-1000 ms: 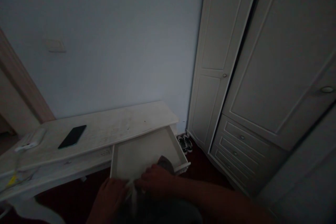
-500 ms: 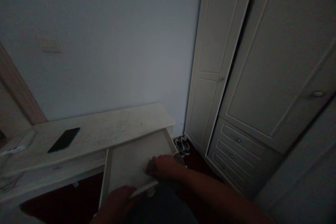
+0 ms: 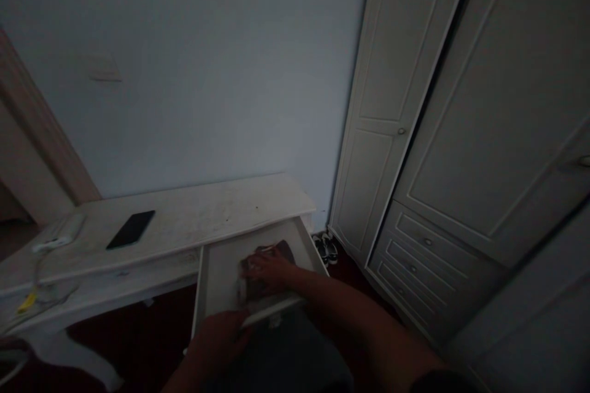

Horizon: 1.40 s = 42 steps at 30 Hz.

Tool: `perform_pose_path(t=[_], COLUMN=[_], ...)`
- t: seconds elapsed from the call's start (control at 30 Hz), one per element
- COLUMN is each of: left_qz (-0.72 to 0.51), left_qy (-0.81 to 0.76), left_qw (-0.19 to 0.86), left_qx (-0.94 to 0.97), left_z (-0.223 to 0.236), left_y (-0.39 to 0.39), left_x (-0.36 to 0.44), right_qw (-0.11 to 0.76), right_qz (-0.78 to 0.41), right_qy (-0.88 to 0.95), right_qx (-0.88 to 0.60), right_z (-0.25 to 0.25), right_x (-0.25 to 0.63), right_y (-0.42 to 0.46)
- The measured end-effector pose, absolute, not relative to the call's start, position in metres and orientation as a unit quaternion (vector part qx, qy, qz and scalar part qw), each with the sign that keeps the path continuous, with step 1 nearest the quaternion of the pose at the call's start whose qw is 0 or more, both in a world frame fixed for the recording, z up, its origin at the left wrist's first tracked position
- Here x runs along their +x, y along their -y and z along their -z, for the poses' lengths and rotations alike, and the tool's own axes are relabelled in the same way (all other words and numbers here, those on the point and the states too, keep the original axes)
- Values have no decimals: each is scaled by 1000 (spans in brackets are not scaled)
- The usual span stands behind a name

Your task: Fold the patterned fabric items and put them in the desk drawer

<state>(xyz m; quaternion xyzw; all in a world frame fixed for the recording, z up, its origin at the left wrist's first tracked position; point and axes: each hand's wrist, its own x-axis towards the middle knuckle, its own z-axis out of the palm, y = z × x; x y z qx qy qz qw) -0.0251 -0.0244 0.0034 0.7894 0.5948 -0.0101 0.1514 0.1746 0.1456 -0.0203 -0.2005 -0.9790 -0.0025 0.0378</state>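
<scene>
Trailing from a white device (image 3: 69, 230) at the left end of a worn white desk (image 3: 207, 202), a pale cable (image 3: 35, 273) hangs over the front edge near a small yellow piece (image 3: 27, 302). A dark, flat tablet (image 3: 132, 228) lies on the desktop to the right of the device, below a switch plate (image 3: 102, 67) on the wall. Farther right, a drawer (image 3: 219, 258) stands pulled out, with the left hand (image 3: 221, 341) at its front edge; blur and gloom leave me unable to tell whether that hand is gripping the rim. Inside the drawer lies a dark, crumpled bundle (image 3: 286, 250), and the right hand (image 3: 267, 273) rests on top of it, fingers spread. Beyond the drawer's right side, dark shoes with white trim (image 3: 325, 249) sit on the deep red floor (image 3: 348, 273), close beside a tall white wardrobe (image 3: 382, 73).
</scene>
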Motion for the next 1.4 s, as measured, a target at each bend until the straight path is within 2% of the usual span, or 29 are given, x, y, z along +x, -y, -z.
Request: perform_pose_path(t=[0.1,0.17,0.43,0.6,0.7,0.8,0.93,1.03,1.1,1.23,1.4], left_qz=[-12,-20,-19,-36,-160,-297,-363,-311,-230,-62,-5], left_qy=[-599,-594,-586,-581,-568,-596,-630,-616,-573,-514,-496], left_qw=[138,131,160,208,247,240,215,246,270,239,188], left_qx=[788,793,794,786,769,706,652,681,738,822,848], left_z=[-7,-7,-10,9,18,8,-8,1,15,43,40], left_y=[27,27,25,24,17,5,-12,-22,-27,-40,-67], left_x=[-21,-20,-19,-23,-33,-42,-45,-44,-45,-44,-25], right_qw=[37,44,116,122,104,72,7,39,80,162,256], right_qz=[-57,-77,-51,-53,-54,-69,-232,-339,-326,-176,-39], right_qy=[923,894,873,906,939,967,968,938,935,907,888], right_qx=[-380,-438,-472,-401,-322,-233,-90,-65,-116,-347,-381], right_z=[8,3,4,9,21,30,19,-6,-20,-16,41], right_x=[208,214,114,58,47,54,86,129,167,242,276], right_y=[-160,-168,-171,-157,-143,-134,-130,-122,-110,-69,-31])
